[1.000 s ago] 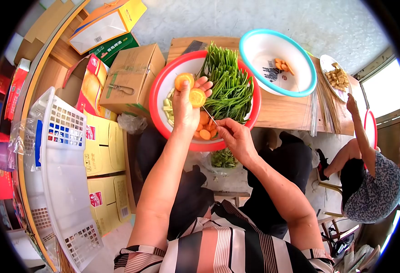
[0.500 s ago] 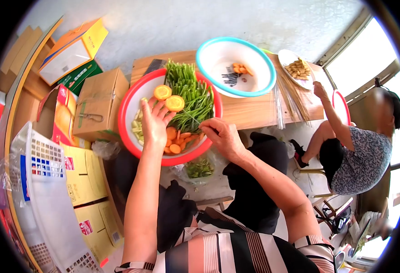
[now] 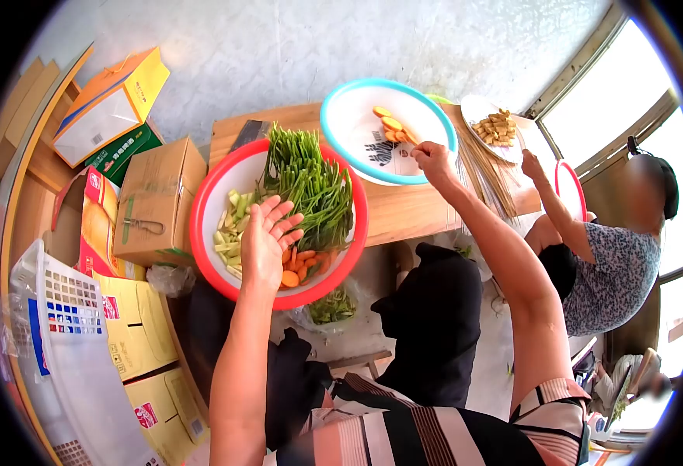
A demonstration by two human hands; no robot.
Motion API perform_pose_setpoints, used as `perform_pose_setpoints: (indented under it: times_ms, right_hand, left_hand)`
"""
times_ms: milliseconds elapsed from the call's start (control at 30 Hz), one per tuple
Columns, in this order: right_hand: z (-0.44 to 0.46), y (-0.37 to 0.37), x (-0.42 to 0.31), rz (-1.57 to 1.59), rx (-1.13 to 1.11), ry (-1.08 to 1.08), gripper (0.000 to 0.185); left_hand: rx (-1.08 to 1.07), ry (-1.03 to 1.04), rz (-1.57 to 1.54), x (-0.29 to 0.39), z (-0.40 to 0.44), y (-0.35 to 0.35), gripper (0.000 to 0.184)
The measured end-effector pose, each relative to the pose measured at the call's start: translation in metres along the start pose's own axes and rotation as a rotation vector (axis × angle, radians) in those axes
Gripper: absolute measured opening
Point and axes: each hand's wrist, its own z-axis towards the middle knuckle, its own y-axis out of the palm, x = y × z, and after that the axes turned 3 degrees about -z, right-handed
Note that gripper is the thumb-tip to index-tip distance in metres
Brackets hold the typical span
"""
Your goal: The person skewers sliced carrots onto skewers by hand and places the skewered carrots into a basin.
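Palm up and fingers spread, my left hand (image 3: 264, 241) is open and holds nothing over the red-rimmed basin (image 3: 202, 242). In that basin lie a bunch of cut green stems (image 3: 310, 182), pale green chunks (image 3: 234, 225) and carrot slices (image 3: 291, 278). My right hand (image 3: 432, 161) is pinched shut at the near right rim of the blue-rimmed basin (image 3: 338, 144). It holds a thin skewer, mostly hidden by my fingers, and carrot slices (image 3: 391, 123) are at its far end. Other carrot pieces (image 3: 400, 137) lie close by in this basin.
A bundle of skewers (image 3: 493, 175) and a plate of tan pieces (image 3: 498, 128) are on the wooden table (image 3: 392, 210). Another person's hand (image 3: 533, 165) is near the plate. Cardboard boxes (image 3: 155, 202) and a white plastic basket (image 3: 85, 357) stand at left. A bag of greens (image 3: 332, 305) sits below.
My right hand has moved up and right from the red-rimmed basin to the blue-rimmed one, taking the skewered carrot slices along. My left hand stays open, now apart from the slices.
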Motion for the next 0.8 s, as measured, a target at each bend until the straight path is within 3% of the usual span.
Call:
perform_pose_setpoints:
  times_ms: [67, 100, 167, 500, 700, 767, 800]
  right_hand:
    - [0.021, 0.0, 0.015, -0.246, 0.028, 0.11, 0.017]
    - [0.03, 0.004, 0.023, -0.246, 0.03, 0.113, 0.017]
    - [0.045, 0.014, 0.032, -0.535, 0.142, 0.106, 0.017]
    - [0.069, 0.042, 0.046, -0.692, 0.068, 0.272, 0.017]
    - [0.057, 0.023, 0.053, -0.779, 0.001, 0.107, 0.018]
    - [0.059, 0.018, 0.091, -0.582, 0.088, -0.014, 0.018]
    - [0.033, -0.004, 0.06, -0.582, 0.087, -0.003, 0.019]
  left_hand:
    - [-0.009, -0.021, 0.018, 0.0, 0.0, 0.004, 0.05]
    - [-0.011, -0.024, 0.019, 0.0, 0.001, 0.005, 0.05]
    - [-0.052, -0.049, 0.026, -0.001, 0.002, 0.006, 0.049]
    - [-0.069, -0.075, 0.061, 0.002, 0.012, 0.012, 0.047]
    - [-0.086, -0.06, 0.063, -0.001, 0.011, 0.014, 0.047]
    - [-0.082, -0.057, 0.068, -0.001, 0.009, 0.014, 0.047]
    - [-0.074, -0.057, 0.081, -0.002, 0.008, 0.014, 0.047]
